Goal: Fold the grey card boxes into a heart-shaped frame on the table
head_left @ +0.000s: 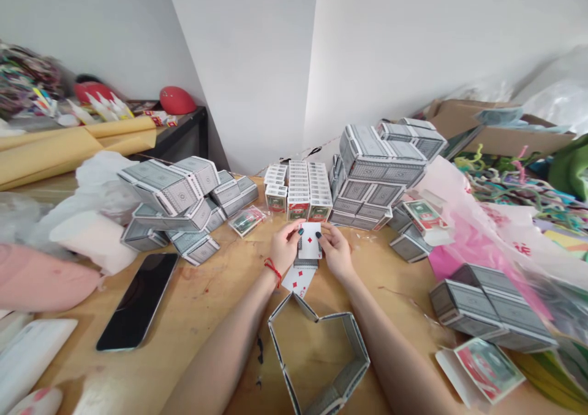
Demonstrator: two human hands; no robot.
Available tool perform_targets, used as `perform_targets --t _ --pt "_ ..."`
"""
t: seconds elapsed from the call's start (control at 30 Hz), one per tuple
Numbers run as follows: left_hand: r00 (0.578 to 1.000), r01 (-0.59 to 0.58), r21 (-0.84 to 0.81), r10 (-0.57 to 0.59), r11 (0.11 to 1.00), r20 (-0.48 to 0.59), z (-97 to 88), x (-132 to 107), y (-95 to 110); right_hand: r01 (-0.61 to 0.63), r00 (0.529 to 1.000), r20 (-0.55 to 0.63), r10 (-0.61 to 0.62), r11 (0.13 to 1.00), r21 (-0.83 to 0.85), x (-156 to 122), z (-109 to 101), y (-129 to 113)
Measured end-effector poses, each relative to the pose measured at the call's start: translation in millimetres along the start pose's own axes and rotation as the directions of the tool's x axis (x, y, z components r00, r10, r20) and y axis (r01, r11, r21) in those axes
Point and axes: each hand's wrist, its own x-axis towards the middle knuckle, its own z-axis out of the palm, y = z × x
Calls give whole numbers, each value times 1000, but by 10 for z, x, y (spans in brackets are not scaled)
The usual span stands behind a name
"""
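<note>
Between my two hands is an ace of diamonds playing card (310,246), its face toward me. My left hand (285,243) pinches the card's left edge with thumb and fingers. On the opposite edge, my right hand (337,248) grips it the same way. Just below the held card lie a card with a grey patterned back (306,262) and a face-up diamond card (298,280), partly overlapped. Nearer to me, between my forearms, stands an open heart-like frame (356,341) of folded grey-backed cards. A red string bracelet (272,272) circles my left wrist.
Stacks of joined grey card blocks stand at left (177,185) and right (376,170). Rows of card boxes (309,188) fill the back middle. A phone (138,302) lies at left. An opened card box (487,369) sits front right, near pink plastic wrap (452,262).
</note>
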Motion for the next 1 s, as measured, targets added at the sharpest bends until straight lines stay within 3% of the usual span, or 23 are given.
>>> perform_targets --t 0.6,1.0 --pt "998 -61 63 60 996 20 -3 -17 30 25 1000 4 -25 998 -62 0 -21 -4" --pt "999 -50 56 49 997 16 -4 -26 34 -62 998 26 61 997 37 14 -14 -24"
